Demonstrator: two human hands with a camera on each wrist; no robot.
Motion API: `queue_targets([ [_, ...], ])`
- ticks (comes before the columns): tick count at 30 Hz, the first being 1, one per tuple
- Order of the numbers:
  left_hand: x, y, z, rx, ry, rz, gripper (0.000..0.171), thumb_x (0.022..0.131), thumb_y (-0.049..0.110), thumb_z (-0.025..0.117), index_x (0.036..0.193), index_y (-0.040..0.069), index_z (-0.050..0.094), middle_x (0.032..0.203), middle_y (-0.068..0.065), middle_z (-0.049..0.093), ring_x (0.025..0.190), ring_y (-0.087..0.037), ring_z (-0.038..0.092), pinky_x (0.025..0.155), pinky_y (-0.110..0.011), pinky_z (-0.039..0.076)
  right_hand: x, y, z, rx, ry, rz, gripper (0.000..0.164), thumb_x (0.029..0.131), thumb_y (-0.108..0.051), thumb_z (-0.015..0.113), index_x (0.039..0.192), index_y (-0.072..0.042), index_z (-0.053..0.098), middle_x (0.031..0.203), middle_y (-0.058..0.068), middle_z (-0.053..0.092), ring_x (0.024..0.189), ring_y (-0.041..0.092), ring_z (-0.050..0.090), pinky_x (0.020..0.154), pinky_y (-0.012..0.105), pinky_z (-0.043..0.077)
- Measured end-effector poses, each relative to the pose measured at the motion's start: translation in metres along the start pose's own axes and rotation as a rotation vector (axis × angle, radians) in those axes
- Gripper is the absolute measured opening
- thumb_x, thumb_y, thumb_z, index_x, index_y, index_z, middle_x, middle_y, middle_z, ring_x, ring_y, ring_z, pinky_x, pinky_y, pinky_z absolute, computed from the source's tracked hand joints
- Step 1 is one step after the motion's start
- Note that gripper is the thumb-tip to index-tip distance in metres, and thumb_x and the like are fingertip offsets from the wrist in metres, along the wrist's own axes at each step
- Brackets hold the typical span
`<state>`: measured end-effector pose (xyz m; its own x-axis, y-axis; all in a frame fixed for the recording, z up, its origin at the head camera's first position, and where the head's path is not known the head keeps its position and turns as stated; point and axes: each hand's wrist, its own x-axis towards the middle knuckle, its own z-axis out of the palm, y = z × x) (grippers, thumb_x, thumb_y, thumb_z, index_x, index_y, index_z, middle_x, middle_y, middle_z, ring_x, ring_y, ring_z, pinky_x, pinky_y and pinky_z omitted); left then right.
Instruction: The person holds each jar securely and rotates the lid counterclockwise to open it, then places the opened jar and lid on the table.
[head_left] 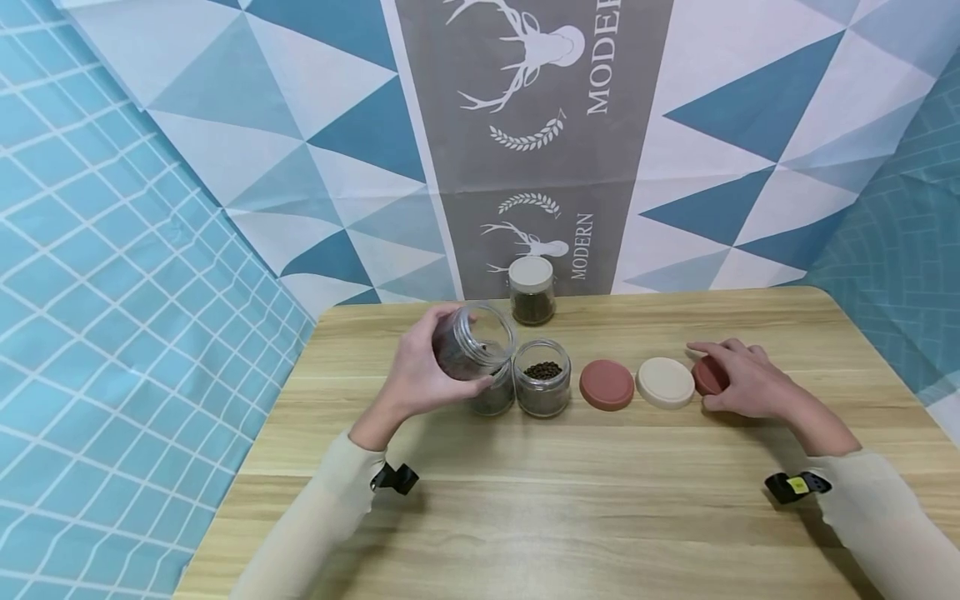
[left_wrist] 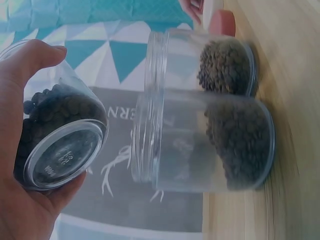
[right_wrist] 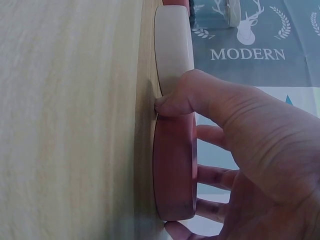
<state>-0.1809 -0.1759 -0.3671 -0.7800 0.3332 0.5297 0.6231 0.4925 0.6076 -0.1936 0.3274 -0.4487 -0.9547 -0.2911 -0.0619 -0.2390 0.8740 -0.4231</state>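
Observation:
My left hand grips a clear jar with small dark pellets inside. It is raised and tilted, lidless, its mouth leaning to the right. Just below it stand two open jars: the left one, partly hidden by the held jar, and the right one. Both contain dark pellets, as the left wrist view shows. My right hand holds a red lid lying on the table, with the thumb at one edge and fingers around the others. In the right wrist view, the thumb sits between this lid and a cream lid.
In a row right of the open jars lie another red lid and the cream lid. A closed jar with a white lid and dark contents stands at the back of the wooden table, near the patterned wall cloth.

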Motion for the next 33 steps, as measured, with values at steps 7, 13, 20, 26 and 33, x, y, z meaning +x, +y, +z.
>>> queue_targets([
  [7,-0.008,-0.007,-0.012,-0.024,0.045,-0.057,0.096,0.064,0.018,0.105,0.143,-0.003,0.056,0.133,-0.02,0.078,0.126,-0.036,0.076,0.116,-0.02,0.053,-0.001,0.0,-0.001,0.0,0.001,-0.001,0.097,0.08,-0.021,0.093,0.163,0.0,0.048,0.145,0.044,0.052,0.109,0.049,0.05,0.071,0.038,0.047],
  [13,-0.015,-0.018,-0.02,-0.043,0.09,-0.097,0.094,0.066,0.012,0.104,0.144,-0.003,0.054,0.136,-0.019,0.078,0.127,-0.036,0.076,0.113,-0.01,0.049,-0.001,0.001,0.001,0.003,0.007,-0.004,0.097,0.08,-0.021,0.093,0.163,0.0,0.048,0.146,0.044,0.052,0.109,0.05,0.051,0.071,0.039,0.048],
  [20,-0.026,-0.028,-0.03,-0.049,0.17,-0.159,0.095,0.066,0.005,0.103,0.145,-0.003,0.051,0.137,-0.019,0.076,0.125,-0.038,0.076,0.11,-0.009,0.05,0.003,0.0,0.001,-0.006,-0.003,0.011,0.099,0.078,-0.022,0.093,0.163,0.0,0.048,0.145,0.043,0.052,0.11,0.051,0.05,0.072,0.042,0.051],
  [26,-0.031,-0.037,-0.033,-0.075,0.233,-0.17,0.093,0.065,0.002,0.102,0.143,-0.005,0.052,0.137,-0.021,0.076,0.121,-0.014,0.075,0.111,-0.011,0.051,0.003,0.0,0.001,-0.011,-0.005,0.016,0.099,0.078,-0.022,0.093,0.163,0.0,0.048,0.144,0.042,0.053,0.11,0.051,0.049,0.071,0.042,0.051],
  [33,-0.034,-0.045,-0.032,-0.265,0.295,-0.083,0.09,0.067,-0.012,0.094,0.145,-0.011,0.048,0.134,-0.01,0.074,0.12,-0.003,0.073,0.112,-0.018,0.056,0.002,0.0,0.001,-0.009,-0.002,0.014,0.099,0.078,-0.022,0.093,0.163,0.001,0.048,0.144,0.043,0.052,0.109,0.051,0.049,0.072,0.04,0.049],
])
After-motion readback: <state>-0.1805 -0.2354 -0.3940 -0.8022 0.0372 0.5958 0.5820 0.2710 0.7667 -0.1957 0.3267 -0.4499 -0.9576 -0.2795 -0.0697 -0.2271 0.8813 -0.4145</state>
